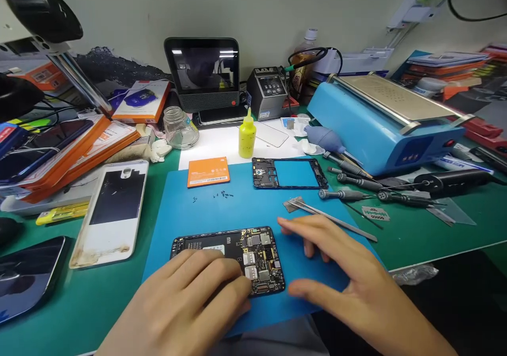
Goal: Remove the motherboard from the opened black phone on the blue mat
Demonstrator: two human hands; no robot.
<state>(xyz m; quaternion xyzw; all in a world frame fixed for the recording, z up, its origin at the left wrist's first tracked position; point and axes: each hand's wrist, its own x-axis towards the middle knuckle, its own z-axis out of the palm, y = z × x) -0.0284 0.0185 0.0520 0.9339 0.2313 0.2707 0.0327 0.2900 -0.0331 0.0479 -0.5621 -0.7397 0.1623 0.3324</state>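
Careful: left hand flat, fingers spread on the opened phone on the blue mat; right hand open, empty beside it. Loose screws beyond the phone could scatter.

Left hand flat, fingers down — right hand open, spread.
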